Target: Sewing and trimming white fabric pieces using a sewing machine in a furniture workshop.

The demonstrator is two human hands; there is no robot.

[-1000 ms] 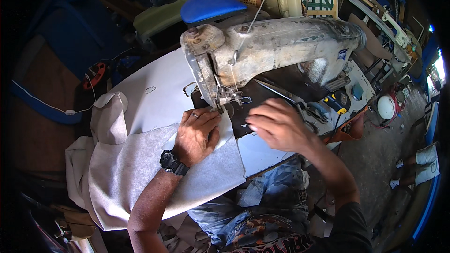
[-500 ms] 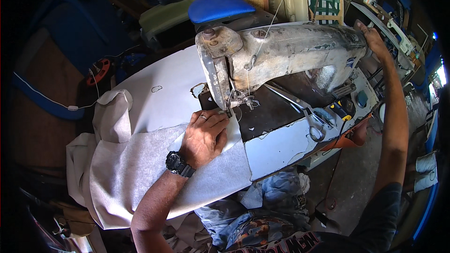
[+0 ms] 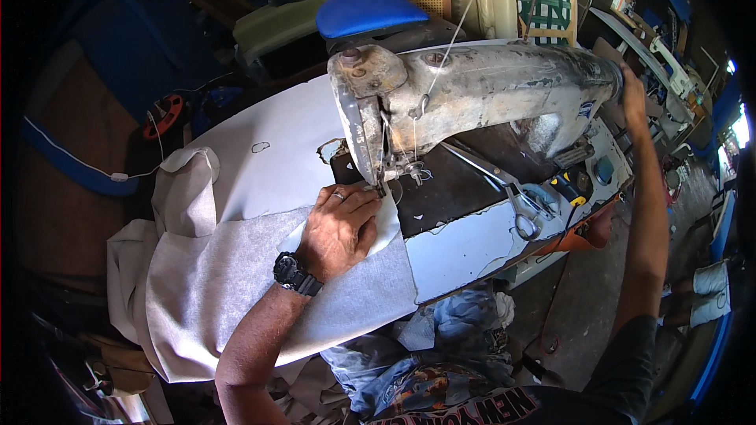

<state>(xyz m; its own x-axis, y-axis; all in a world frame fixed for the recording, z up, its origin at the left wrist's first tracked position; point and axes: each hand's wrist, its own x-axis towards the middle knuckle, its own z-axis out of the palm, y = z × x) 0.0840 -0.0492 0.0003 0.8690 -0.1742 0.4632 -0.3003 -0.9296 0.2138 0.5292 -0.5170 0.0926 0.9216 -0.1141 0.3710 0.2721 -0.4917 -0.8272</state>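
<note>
My left grip (image 3: 340, 228) lies palm-down, fingers side by side and thumb a little apart, pressing rather than pinching. Under it is a white piece (image 3: 387, 230) on top of the grey cloth (image 3: 213, 287), which covers the left of the desk (image 3: 453, 256) and droops over its near edge. My fingertips sit just beside the needle end of the sewing machine (image 3: 496, 86). My right grip (image 3: 633, 98) is at the handwheel (image 3: 612, 79); its fingers are mostly hidden, so I cannot tell how tightly they close. I judge this to be the step of setting the needle by hand over the white piece (the scissors (image 3: 526, 226) lie apart, untouched). The next move calls for a small, steady turn, the layers held flat and my fingertips clear of the needle.
</note>
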